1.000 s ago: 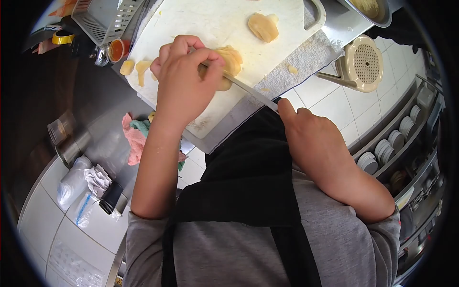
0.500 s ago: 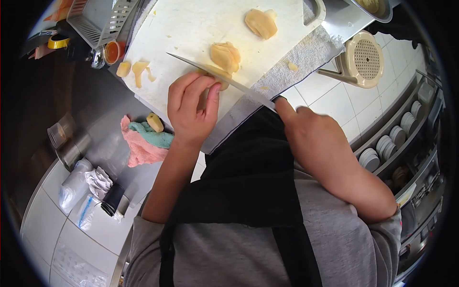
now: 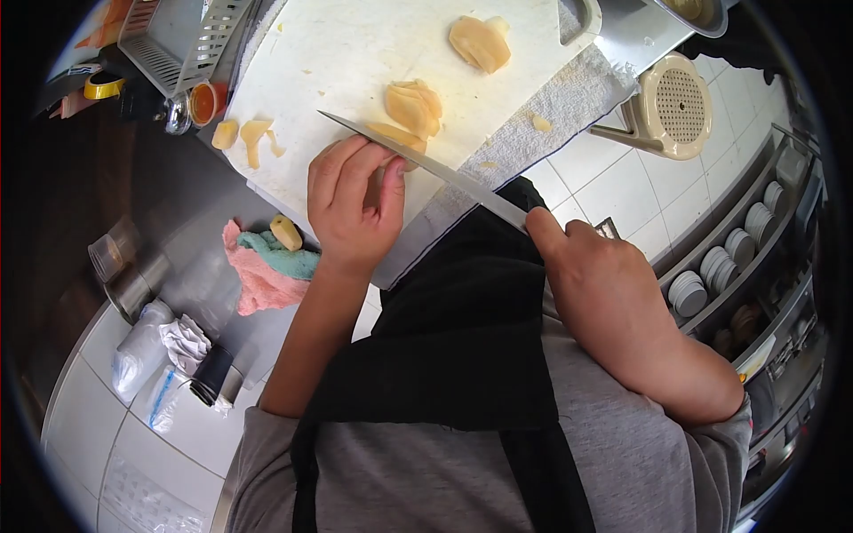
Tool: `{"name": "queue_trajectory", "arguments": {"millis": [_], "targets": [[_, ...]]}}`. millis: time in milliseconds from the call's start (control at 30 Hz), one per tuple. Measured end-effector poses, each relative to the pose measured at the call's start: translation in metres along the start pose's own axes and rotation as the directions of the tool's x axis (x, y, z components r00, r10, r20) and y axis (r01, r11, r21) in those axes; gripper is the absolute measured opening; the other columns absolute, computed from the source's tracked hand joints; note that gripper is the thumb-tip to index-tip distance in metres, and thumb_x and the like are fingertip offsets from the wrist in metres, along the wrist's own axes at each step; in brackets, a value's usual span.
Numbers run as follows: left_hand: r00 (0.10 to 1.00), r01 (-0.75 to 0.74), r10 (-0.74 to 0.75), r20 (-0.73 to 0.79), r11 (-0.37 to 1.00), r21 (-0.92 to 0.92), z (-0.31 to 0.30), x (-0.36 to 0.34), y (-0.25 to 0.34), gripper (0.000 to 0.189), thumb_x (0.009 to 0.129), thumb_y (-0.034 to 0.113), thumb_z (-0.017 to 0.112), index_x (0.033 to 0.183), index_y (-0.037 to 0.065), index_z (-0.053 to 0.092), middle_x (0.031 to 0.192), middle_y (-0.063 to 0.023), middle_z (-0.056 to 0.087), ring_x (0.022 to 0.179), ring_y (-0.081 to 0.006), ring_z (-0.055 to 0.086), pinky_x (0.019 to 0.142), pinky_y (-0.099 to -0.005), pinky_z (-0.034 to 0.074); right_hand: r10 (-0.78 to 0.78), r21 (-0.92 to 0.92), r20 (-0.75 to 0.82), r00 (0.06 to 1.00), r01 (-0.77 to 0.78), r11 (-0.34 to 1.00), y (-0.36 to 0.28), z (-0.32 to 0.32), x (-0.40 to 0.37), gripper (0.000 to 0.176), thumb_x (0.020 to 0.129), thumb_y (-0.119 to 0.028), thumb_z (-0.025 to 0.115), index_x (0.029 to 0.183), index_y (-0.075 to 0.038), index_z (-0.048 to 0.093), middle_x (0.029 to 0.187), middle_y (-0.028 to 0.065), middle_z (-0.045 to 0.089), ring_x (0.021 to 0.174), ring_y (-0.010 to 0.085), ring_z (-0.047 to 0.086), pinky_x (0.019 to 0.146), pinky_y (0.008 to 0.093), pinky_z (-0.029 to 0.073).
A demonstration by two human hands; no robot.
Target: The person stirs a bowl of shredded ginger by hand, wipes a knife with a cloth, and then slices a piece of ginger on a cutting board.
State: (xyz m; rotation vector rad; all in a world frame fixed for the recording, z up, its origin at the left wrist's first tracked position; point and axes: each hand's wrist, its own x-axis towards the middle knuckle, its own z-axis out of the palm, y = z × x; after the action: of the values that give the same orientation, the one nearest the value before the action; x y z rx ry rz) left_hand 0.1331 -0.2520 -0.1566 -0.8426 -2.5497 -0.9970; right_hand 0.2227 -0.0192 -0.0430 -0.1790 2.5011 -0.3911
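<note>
My right hand (image 3: 597, 266) is wrapped round the handle of a long knife (image 3: 453, 176), whose blade points to the upper left across the white cutting board (image 3: 338, 44). My left hand (image 3: 357, 197) has its bent fingertips on a pale yellow piece of food at the blade, mostly hidden by fingers and knife. Just beyond the blade lies a thin slice (image 3: 396, 136), beside a fanned pile of slices (image 3: 414, 107). Another sliced pile (image 3: 480, 44) sits farther up the board. Small pieces (image 3: 255, 138) lie at the board's left edge.
A pink and green cloth (image 3: 267, 271) with a peeled piece (image 3: 285, 233) lies left of my left forearm. A white towel (image 3: 569, 111) shows under the board. Around are a basket (image 3: 200, 49), a red-orange container (image 3: 206, 102), a stool (image 3: 677, 107) and a shelf of stacked dishes (image 3: 718, 266).
My right hand and the knife handle have shifted slightly right and down, toward my body. The knife tip has moved slightly right and down. My left hand stays almost in place.
</note>
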Motion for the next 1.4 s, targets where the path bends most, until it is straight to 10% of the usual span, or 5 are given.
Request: {"name": "queue_trajectory", "arguments": {"millis": [767,1067,1400], "targets": [[0.983,0.076,-0.081,0.166,0.996,0.038,-0.026,0.042,-0.001,0.028,0.076,0.009,0.072,0.104,0.011,0.07,0.106,-0.0038,0.059,0.101,-0.0243,0.055,0.085,-0.0382,0.043,-0.017,0.036,-0.17,0.985,0.024,0.999,-0.008,0.03,0.047,0.013,0.092,-0.007,0.053,0.104,-0.001,0.052,0.067,0.0127,0.067,0.059,0.0262,0.071,0.049,0.0355,0.056],[0.702,-0.03,-0.051,0.711,0.994,0.101,-0.049,0.099,-0.004,0.016,0.081,0.011,0.071,0.097,0.013,0.071,0.104,0.0007,0.066,0.105,-0.0214,0.058,0.097,-0.0373,0.036,0.001,0.016,-0.193,0.981,0.003,1.0,-0.011,0.034,0.046,0.013,0.091,-0.008,0.053,0.103,-0.002,0.052,0.067,0.0123,0.066,0.058,0.0253,0.071,0.047,0.0345,0.055],[0.648,0.064,-0.083,0.757,0.996,0.055,-0.047,0.106,-0.009,0.006,0.087,0.01,0.069,0.093,0.009,0.067,0.091,-0.002,0.068,0.095,-0.0221,0.06,0.094,-0.0375,0.039,0.023,0.043,-0.191,0.981,-0.015,0.999,-0.011,0.036,0.045,0.015,0.092,-0.009,0.053,0.105,-0.002,0.052,0.069,0.0125,0.067,0.059,0.025,0.071,0.047,0.034,0.055]]}}
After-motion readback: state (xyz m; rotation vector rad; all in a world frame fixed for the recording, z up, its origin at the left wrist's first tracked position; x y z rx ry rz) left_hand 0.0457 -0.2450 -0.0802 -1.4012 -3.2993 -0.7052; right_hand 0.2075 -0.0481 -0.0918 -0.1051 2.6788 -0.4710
